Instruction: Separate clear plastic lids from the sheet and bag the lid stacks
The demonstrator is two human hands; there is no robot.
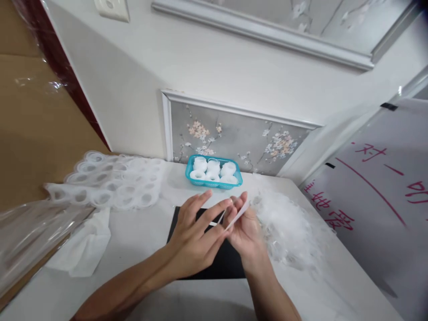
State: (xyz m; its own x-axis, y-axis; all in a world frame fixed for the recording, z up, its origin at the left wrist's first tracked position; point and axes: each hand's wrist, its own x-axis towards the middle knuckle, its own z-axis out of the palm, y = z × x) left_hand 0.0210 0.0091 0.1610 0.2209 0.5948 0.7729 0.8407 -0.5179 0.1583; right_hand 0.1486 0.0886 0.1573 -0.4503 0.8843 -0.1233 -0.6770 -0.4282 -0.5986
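Note:
My left hand (199,236) and my right hand (245,227) meet over a black mat (224,263). Between them is a thin white piece (238,216), like a translucent plastic sheet or ring, tilted and seen nearly edge-on. The fingers of my right hand curl around it. My left thumb and fingertips pinch its near side, while the other left fingers stay spread. Just beyond the hands stands a blue basket (214,185) with several stacks of white plastic rings (213,167).
Sheets of white rings (117,180) lie at the back left, by a crumpled white tissue (83,245) and clear plastic film (36,236). To the right is a heap of translucent scraps (287,227). A wall closes the back; a whiteboard (377,200) leans at right.

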